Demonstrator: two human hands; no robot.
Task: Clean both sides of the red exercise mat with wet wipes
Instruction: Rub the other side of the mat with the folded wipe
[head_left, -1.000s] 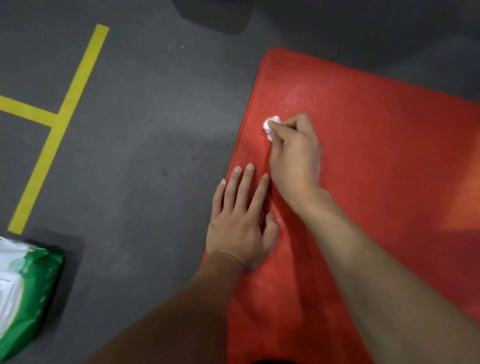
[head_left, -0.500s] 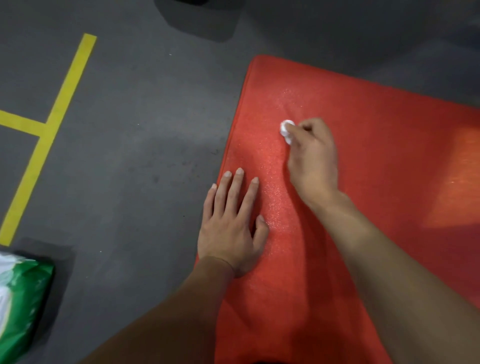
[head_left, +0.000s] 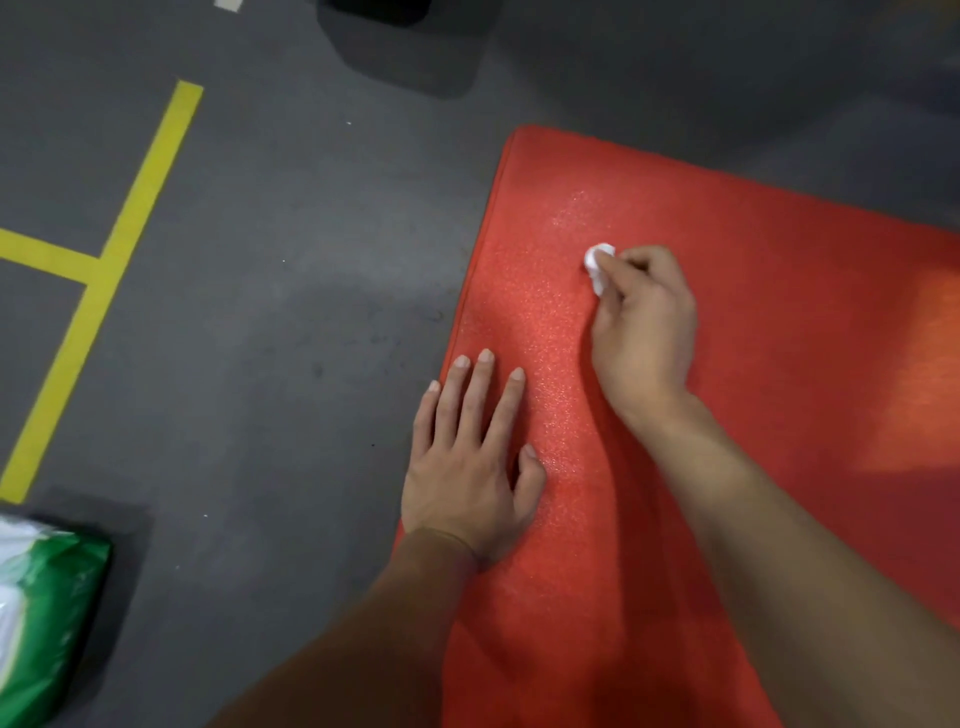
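On the floor (head_left: 291, 312), green wipe pack (head_left: 47, 618)

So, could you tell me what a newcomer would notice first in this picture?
The red mat fills the right side on the grey floor. On it, the right hand pinches a small white wipe, while the left hand lies flat at the mat's left edge. Yellow lines mark the floor at left.

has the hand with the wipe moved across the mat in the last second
Yes. The right hand, gripping the wipe, has slid rightward, away from the red mat's left edge and from the left hand pressed flat there.
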